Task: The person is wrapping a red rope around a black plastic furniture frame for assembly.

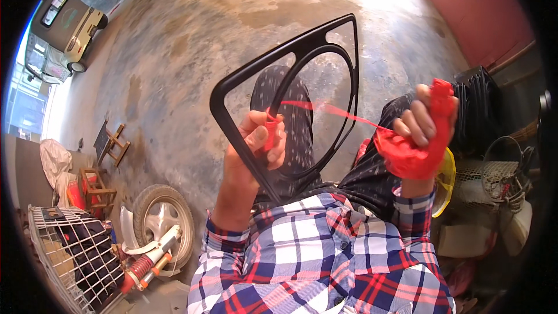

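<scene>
Fingers point(278, 154) of the left hand point(235, 161) grip a black frame point(304, 47) by its red-wrapped ring point(289, 74) near the centre, its far corner point(351, 19) at one o'clock; at three o'clock, the right hand point(419, 124) clenches a red bundle point(410, 160) (a taut red strip point(332, 110) runs between the two).

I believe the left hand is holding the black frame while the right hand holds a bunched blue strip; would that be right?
Not quite: the bunched strip is red, not blue, as the head view shows. The left hand is holding the black frame, and the right hand holds the strip.
</scene>
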The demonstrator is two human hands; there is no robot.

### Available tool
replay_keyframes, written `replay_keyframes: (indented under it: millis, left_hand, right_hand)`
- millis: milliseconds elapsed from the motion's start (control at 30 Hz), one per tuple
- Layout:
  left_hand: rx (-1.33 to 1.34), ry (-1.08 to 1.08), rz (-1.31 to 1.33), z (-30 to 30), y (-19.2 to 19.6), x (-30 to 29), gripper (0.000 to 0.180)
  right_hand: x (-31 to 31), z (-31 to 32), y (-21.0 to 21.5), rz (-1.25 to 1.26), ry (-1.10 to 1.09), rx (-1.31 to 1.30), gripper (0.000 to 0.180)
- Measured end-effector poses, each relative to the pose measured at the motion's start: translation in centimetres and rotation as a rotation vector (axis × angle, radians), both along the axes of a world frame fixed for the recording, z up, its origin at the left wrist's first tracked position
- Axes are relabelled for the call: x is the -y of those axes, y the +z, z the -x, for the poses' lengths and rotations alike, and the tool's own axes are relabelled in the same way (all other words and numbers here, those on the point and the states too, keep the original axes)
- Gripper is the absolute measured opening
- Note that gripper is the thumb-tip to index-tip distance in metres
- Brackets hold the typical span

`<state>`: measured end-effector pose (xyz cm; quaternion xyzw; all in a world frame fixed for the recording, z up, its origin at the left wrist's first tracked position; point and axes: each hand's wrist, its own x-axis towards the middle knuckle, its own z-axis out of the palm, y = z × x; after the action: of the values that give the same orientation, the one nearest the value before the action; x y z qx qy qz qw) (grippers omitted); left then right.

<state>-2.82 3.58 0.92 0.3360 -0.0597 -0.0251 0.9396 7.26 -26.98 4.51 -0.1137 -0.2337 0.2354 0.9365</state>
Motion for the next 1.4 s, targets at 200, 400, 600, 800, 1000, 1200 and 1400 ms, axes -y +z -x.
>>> replay_keyframes:
  millis: [200, 400, 600, 800, 1000, 1200, 1400]
  left_hand:
    - [0.029, 0.057, 0.066, 0.1, -0.8, -1.0, 0.027]
    - [0.141, 0.14, -0.084, -0.1, -0.8, -1.5, 0.033]
    - [0.079, 0.191, -0.124, 0.2, -0.8, -1.4, 0.034]
    - [0.014, 0.199, -0.128, 0.5, -1.2, -1.6, 0.035]
    - [-0.078, 0.007, 0.008, -0.1, -1.0, -2.2, 0.044]
    - [-0.137, -0.032, -0.029, 0.1, -0.6, -2.0, 0.042]
    - [-0.126, -0.068, -0.067, 0.1, 0.0, -2.1, 0.034]
  right_hand:
    - [1.9, 1.5, 0.7, 0.075, -0.022, 0.014, 0.051]
    - [1.3, 2.5, 0.8, 0.157, -0.091, -0.026, 0.055]
    - [1.4, 2.5, 0.7, 0.207, -0.134, -0.027, 0.057]
    - [1.5, 2.2, 0.2, 0.282, -0.197, -0.055, 0.06]
    - [1.5, 1.6, -2.3, 0.31, -0.192, -0.074, 0.065]
    - [1.9, 1.7, -2.2, 0.336, -0.229, -0.107, 0.064]
    - [2.0, 1.6, -2.3, 0.339, -0.225, -0.089, 0.064]
